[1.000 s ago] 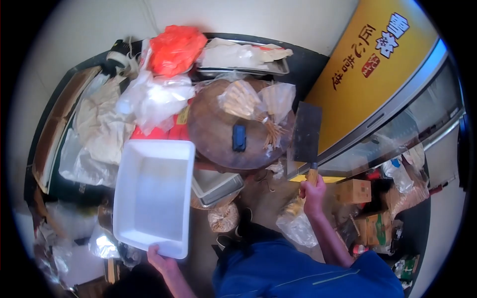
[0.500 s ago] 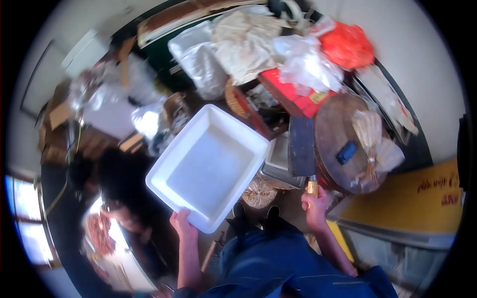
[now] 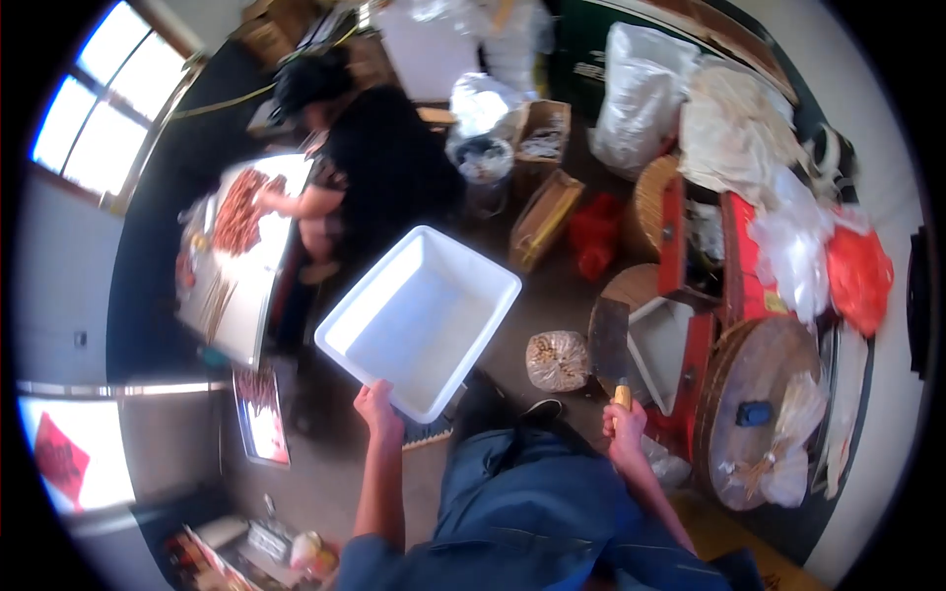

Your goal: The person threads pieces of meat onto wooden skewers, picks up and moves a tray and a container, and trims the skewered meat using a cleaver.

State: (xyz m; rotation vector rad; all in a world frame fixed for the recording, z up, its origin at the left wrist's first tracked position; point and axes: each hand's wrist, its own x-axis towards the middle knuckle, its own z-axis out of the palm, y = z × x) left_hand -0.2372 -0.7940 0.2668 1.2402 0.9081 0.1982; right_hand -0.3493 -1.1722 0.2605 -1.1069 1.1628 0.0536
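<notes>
My left hand (image 3: 378, 406) grips the near rim of a white plastic tub (image 3: 419, 320), its thumb over the edge. The tub is tilted and nothing shows inside it. In my right hand (image 3: 625, 426) is the wooden handle of a cleaver (image 3: 609, 340), its broad dark blade pointing up and away from me. Beyond the blade stands a round wooden board (image 3: 734, 424) with a small dark blue object (image 3: 754, 414) and bagged skewers (image 3: 793, 424) on it.
At the left a person in black (image 3: 389, 167) reaches over a white table (image 3: 241, 305) with reddish meat (image 3: 241, 212). A clear bag (image 3: 558, 361) sits on the floor ahead. Red drawers (image 3: 674, 236), a bucket (image 3: 485, 177) and an open carton (image 3: 544, 133) stand farther off.
The view has swung left, so the round board and red bag now lie at the right, and the person and meat table show fully. Both hands keep their holds on tub and cleaver.
</notes>
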